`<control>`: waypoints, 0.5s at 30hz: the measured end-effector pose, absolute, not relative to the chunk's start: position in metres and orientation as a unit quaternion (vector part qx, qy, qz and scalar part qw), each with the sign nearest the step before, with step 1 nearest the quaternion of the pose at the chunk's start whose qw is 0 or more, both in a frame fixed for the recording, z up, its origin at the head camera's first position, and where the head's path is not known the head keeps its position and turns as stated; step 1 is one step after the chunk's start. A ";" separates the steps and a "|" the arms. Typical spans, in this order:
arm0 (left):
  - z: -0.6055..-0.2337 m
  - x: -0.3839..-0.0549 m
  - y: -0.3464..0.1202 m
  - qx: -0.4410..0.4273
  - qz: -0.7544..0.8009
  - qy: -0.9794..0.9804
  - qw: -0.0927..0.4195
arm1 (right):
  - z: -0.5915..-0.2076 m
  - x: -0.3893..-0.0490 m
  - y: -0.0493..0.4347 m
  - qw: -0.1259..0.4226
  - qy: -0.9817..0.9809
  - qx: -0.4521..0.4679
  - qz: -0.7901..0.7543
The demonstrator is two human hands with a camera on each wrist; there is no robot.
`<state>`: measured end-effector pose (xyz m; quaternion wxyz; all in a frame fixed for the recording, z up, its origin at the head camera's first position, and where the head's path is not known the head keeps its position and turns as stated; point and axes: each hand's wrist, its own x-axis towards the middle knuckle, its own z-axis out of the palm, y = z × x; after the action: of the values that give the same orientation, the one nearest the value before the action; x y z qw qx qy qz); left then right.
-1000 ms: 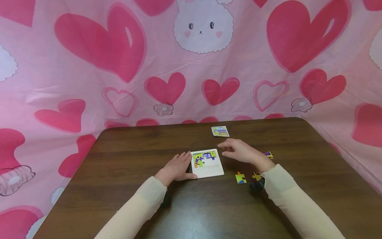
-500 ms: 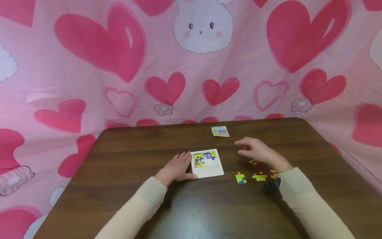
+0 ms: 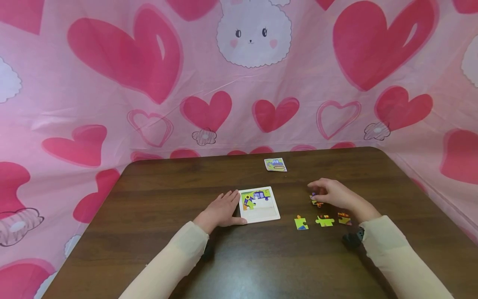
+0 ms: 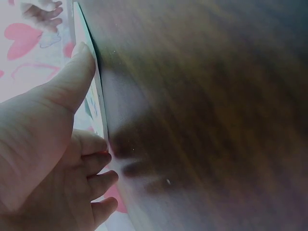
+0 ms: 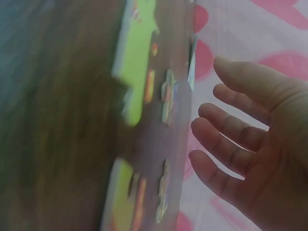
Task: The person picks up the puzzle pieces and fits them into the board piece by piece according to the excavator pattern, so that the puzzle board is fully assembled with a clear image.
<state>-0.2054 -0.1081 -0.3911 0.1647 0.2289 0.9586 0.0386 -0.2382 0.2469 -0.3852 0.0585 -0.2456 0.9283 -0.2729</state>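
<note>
My left hand rests along the left side of a white square puzzle tray, fingers straight and thumb at its near corner. In the left wrist view the thumb lies on the tray's rim. Joined pieces showing a purple vehicle fill the tray's upper part; its lower part is bare white. My right hand hovers over a loose jigsaw piece right of the tray, its thumb and fingertips close above it. The right wrist view shows that hand's fingers spread and loosely bent, with nothing between them.
Nearer the front lie a green jigsaw piece, a yellow-green one and another piece by the right wrist. A small picture card lies behind the tray. A pink heart-patterned cloth hangs behind the brown table.
My right hand has moved right, away from beside the tray, and come down over a loose piece. Pieces near its wrist have come into view. The left hand has stayed put.
</note>
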 end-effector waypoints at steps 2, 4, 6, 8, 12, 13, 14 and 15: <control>-0.391 -0.205 -0.108 0.228 0.038 0.959 0.165 | -0.387 -0.237 0.250 0.065 0.930 -0.243 -0.268; -0.391 -0.205 -0.108 0.228 0.038 0.959 0.165 | -0.389 -0.237 0.252 0.072 0.931 -0.242 -0.262; -0.391 -0.205 -0.109 0.228 0.037 0.959 0.165 | -0.390 -0.236 0.254 0.079 0.932 -0.242 -0.258; -0.392 -0.205 -0.109 0.228 0.036 0.959 0.166 | -0.391 -0.236 0.256 0.084 0.933 -0.243 -0.253; -0.392 -0.205 -0.109 0.230 0.037 0.958 0.165 | -0.393 -0.235 0.259 0.095 0.933 -0.240 -0.250; -0.392 -0.205 -0.109 0.231 0.038 0.958 0.165 | -0.393 -0.235 0.259 0.095 0.934 -0.239 -0.248; -0.392 -0.205 -0.110 0.231 0.038 0.958 0.165 | -0.394 -0.235 0.260 0.097 0.935 -0.238 -0.246; -0.391 -0.205 -0.110 0.231 0.038 0.958 0.164 | -0.394 -0.235 0.260 0.098 0.935 -0.237 -0.245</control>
<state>-0.2046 -0.1096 -0.3915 0.1642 0.2309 0.9583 0.0380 -0.2351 0.2598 -0.3939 0.0981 -0.2367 0.9352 -0.2446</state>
